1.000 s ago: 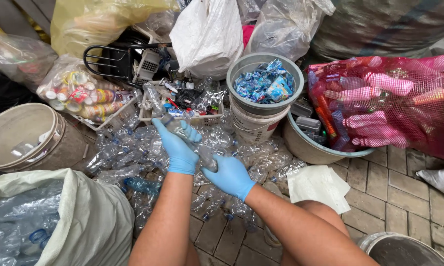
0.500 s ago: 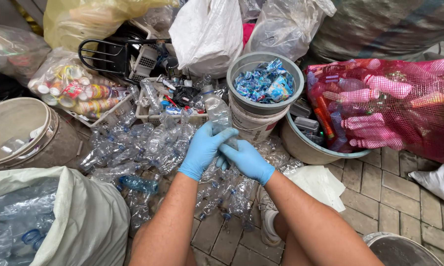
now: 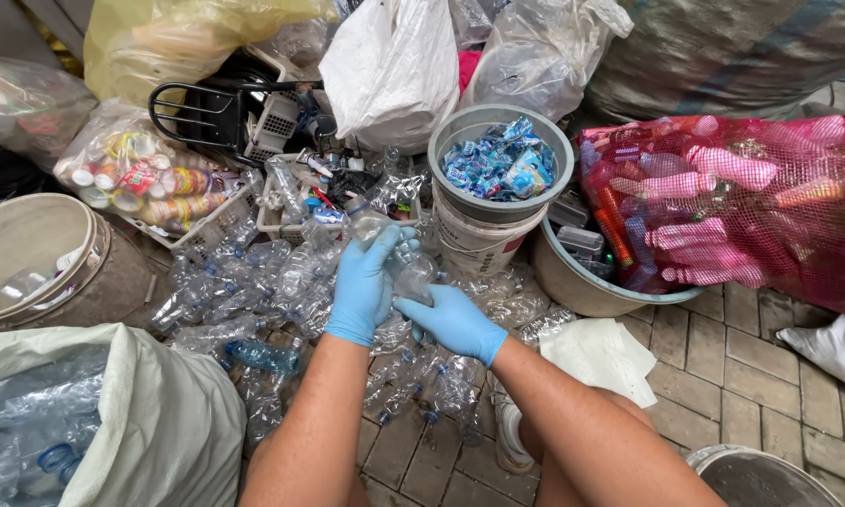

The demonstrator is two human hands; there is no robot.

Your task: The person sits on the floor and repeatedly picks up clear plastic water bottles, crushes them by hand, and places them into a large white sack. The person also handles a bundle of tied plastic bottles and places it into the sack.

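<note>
One clear bottle (image 3: 405, 272) gripped by two gloved hands, left hand (image 3: 364, 282) wrapped around it, right hand (image 3: 452, 322) pinching its lower end, beside one grey bucket (image 3: 460, 131) of blue labels (image 3: 499, 167).

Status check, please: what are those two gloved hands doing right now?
Left hand and right hand both gripping one clear plastic bottle. Loose clear bottles piled beneath. Grey bucket close behind.

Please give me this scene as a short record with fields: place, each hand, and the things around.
place: brick-paved ground crowded with sacks and containers
left hand: blue glove, fingers wrapped around a clear plastic bottle
right hand: blue glove, touching the same bottle from below
under hands: pile of crushed clear bottles
ahead: grey bucket holding blue wrappers
right side: red mesh sack
lower left: white sack
</note>
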